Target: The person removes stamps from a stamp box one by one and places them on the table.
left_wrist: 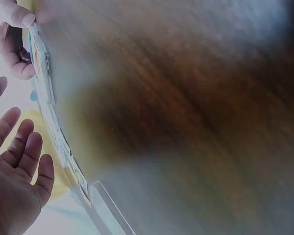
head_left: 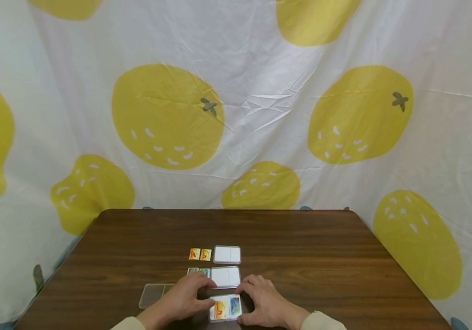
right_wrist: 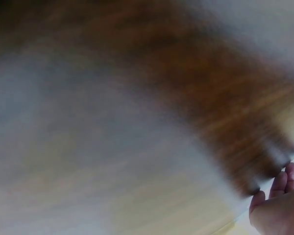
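A small clear-edged card case (head_left: 225, 308) with a white base lies flat near the front of the table. In it are an orange card (head_left: 220, 310) on the left and a blue-green card (head_left: 234, 306) on the right. My right hand (head_left: 266, 302) holds the case's right side between thumb and index finger. At the left side, my left hand (head_left: 184, 298) has its thumb by the case edge; its fingers look loose and spread in the left wrist view. A transparent lid (head_left: 152, 295) lies partly behind the left forearm.
Two more white-based cases, a middle one (head_left: 225, 277) and a far one (head_left: 227, 255), lie beyond the hands. Beside them are two orange cards (head_left: 194, 254) and two greenish cards (head_left: 205, 272), partly hidden by the left hand. A lemon-print curtain (head_left: 260, 114) hangs behind the brown table (head_left: 302, 247).
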`<state>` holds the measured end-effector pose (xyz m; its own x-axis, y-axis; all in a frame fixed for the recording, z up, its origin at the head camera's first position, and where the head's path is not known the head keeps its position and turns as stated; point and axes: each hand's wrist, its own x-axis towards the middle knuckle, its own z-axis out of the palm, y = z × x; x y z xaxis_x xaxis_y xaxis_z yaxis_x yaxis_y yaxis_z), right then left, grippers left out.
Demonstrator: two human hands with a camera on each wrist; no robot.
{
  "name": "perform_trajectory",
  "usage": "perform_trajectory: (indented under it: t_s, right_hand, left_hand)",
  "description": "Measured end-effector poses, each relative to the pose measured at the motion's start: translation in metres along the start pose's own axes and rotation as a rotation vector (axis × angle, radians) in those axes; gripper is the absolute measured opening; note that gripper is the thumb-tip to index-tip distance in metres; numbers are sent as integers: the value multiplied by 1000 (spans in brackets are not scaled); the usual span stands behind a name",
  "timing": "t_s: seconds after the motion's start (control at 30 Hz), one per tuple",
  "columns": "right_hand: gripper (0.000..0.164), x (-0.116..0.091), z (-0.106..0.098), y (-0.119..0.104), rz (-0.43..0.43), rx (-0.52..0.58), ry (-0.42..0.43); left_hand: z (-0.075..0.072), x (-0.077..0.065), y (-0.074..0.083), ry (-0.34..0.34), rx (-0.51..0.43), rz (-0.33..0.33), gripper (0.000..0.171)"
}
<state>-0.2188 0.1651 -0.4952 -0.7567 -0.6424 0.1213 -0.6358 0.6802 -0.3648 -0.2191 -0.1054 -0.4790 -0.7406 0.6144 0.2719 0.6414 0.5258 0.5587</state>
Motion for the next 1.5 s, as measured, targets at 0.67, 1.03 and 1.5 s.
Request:
perform_trajectory:
  t_s: [0.67, 1.03, 1.5]
  right_hand:
    - [49, 0, 2, 2, 2, 5, -2]
    - [48, -2, 0, 0, 28, 49, -29]
    - [49, -3, 1, 0, 39, 50, -28]
  left_hand:
    - [10, 3, -1, -12, 92, -8, 30]
    - [16, 3, -3, 12, 185, -30, 31]
    - [17, 7, -3, -4, 185, -32, 31]
